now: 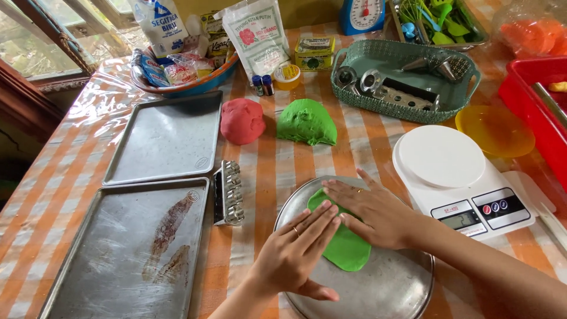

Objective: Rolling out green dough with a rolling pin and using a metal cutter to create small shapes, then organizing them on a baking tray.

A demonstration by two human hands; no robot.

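A flattened piece of green dough (348,249) lies on a round metal plate (390,289) near the table's front edge. My left hand (298,251) rests flat on the dough's left side, fingers together. My right hand (369,210) presses flat on its upper part, palm down. The fingertips of the two hands nearly meet. Neither hand grips anything. Behind the plate sit a green dough lump (307,121) and a red dough lump (242,121) on the checked tablecloth.
Two metal baking trays (168,139) (106,260) lie at the left, with a metal cutter block (228,194) beside them. A white digital scale (458,177) stands at the right, a yellow bowl (495,130) and red crate (534,100) beyond. A teal basket (401,77) and ingredient packets (257,35) fill the back.
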